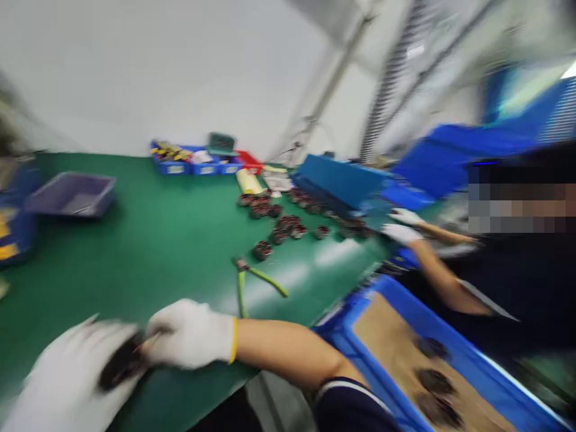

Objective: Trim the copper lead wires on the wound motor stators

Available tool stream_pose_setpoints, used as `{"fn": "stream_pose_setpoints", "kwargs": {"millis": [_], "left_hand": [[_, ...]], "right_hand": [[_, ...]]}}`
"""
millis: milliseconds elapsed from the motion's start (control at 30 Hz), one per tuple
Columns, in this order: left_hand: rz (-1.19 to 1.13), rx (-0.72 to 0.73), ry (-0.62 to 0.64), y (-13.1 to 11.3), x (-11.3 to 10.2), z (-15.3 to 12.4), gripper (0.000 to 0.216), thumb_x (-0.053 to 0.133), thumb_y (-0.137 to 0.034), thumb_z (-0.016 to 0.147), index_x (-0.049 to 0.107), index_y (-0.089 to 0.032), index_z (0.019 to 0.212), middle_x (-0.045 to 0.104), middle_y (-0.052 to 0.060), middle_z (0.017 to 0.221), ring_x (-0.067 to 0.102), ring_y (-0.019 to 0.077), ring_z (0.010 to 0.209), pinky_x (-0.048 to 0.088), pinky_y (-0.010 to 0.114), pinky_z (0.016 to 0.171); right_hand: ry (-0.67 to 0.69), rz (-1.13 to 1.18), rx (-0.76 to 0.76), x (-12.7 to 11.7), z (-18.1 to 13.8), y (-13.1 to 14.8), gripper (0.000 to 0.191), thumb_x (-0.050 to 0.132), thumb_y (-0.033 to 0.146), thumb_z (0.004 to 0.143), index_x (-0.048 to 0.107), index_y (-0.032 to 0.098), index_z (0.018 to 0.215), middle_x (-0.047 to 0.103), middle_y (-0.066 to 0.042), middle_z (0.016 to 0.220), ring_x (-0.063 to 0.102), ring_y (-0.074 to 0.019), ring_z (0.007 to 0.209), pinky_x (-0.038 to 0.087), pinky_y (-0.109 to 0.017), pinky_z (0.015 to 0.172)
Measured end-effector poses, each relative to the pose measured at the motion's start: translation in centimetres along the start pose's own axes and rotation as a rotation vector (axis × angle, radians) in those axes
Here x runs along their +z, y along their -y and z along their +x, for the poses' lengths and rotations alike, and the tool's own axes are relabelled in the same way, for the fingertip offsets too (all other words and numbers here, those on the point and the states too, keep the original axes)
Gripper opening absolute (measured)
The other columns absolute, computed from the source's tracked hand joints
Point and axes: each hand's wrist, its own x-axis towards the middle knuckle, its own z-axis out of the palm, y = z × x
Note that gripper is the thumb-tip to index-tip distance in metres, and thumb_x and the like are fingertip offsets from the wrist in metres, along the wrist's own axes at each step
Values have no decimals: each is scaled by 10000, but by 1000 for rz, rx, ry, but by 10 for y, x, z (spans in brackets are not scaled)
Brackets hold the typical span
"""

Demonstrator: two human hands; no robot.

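My left hand (76, 366), in a white glove, is wrapped round a dark, round motor stator (121, 362) low at the left, blurred by motion. My right hand (191, 333), gloved in white with a yellow cuff, is closed with its fingertips pinched at the stator's near right edge. Whether they grip its rim or a thin wire is too blurred to tell. Beyond my right hand, cutting pliers (243, 265) with green handles lie spread on the green table (180, 240). More stators (263, 250) with reddish windings stand in a loose group behind the pliers.
A grey-purple tray (72, 207) sits at the left. Small blue bins (175, 168) and a red bin (249, 162) line the back. At the right, a blue crate (360, 345) with cardboard holds several stators. A co-worker's gloved hands (402, 233) are beside a blue box (342, 183).
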Motion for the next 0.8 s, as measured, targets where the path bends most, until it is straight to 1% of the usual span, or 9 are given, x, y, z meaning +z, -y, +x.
{"fn": "stream_pose_setpoints", "kwargs": {"millis": [67, 133, 267, 333, 400, 467, 567, 667, 800], "left_hand": [[-9, 85, 17, 42, -16, -29, 273, 567, -363, 762, 704, -181, 913, 729, 36, 949, 665, 239, 941, 472, 427, 1011], [-64, 190, 48, 61, -20, -48, 375, 651, -308, 713, 656, -201, 1073, 688, 74, 1116, 593, 279, 1126, 399, 483, 1079], [-170, -12, 75, 61, -16, -52, 897, 767, -373, 571, 401, -167, 1364, 478, 142, 1368, 485, 325, 1244, 455, 445, 1033], [-185, -129, 85, 53, -16, -51, 1039, 803, -441, 492, 356, -151, 1385, 488, 149, 1320, 531, 342, 1162, 506, 453, 951], [-181, -171, 95, 48, -17, -50, 983, 784, -442, 525, 376, -147, 1369, 557, 129, 1213, 576, 327, 1070, 518, 454, 899], [-191, -178, 81, 47, -16, -49, 842, 725, -405, 624, 398, -148, 1356, 614, 108, 1123, 606, 297, 1002, 511, 439, 879], [-234, -173, 85, 51, -15, -47, 750, 655, -364, 714, 378, -154, 1378, 656, 84, 1082, 628, 265, 967, 506, 401, 857], [-272, -162, 131, 56, -16, -47, 787, 643, -344, 730, 312, -165, 1421, 669, 66, 1093, 638, 242, 970, 508, 355, 832], [-301, -48, 168, 59, -17, -49, 797, 606, -303, 759, 239, -152, 1451, 681, 54, 1050, 648, 223, 943, 503, 330, 823]], "right_hand": [[96, 143, 104, 6, -1, -10, 183, 462, 275, 868, 599, 179, 794, 602, 25, 617, 553, -98, 505, 425, -182, 459], [116, 211, 155, 2, 2, -20, 255, 395, 297, 907, 605, 163, 852, 634, -10, 662, 588, -115, 554, 489, -220, 547], [-356, 94, 46, -18, 2, -27, 248, 551, 353, 847, 616, 202, 1032, 691, -56, 959, 653, -172, 802, 532, -285, 725], [-443, 7, -149, -21, -2, -25, 234, 526, 299, 858, 598, 210, 1062, 672, -71, 1046, 650, -187, 896, 530, -313, 799], [-390, -147, -335, -15, -4, -23, 253, 526, 233, 845, 589, 211, 1089, 645, -80, 1137, 622, -196, 1018, 498, -328, 897], [-297, -312, -408, -3, -2, -20, 298, 534, 198, 827, 587, 208, 1119, 629, -80, 1191, 597, -206, 1076, 468, -334, 936], [-198, -473, -255, 11, 2, -17, 296, 543, 207, 816, 609, 229, 1103, 679, -46, 1048, 635, -200, 906, 482, -302, 769], [-70, -499, -110, 11, 3, -10, 234, 569, 212, 799, 635, 251, 1020, 694, 5, 869, 624, -158, 727, 412, -245, 598], [18, -718, -227, -1, -1, -4, 113, 575, 263, 816, 659, 224, 881, 674, -6, 770, 604, -164, 659, 350, -261, 559]]}}
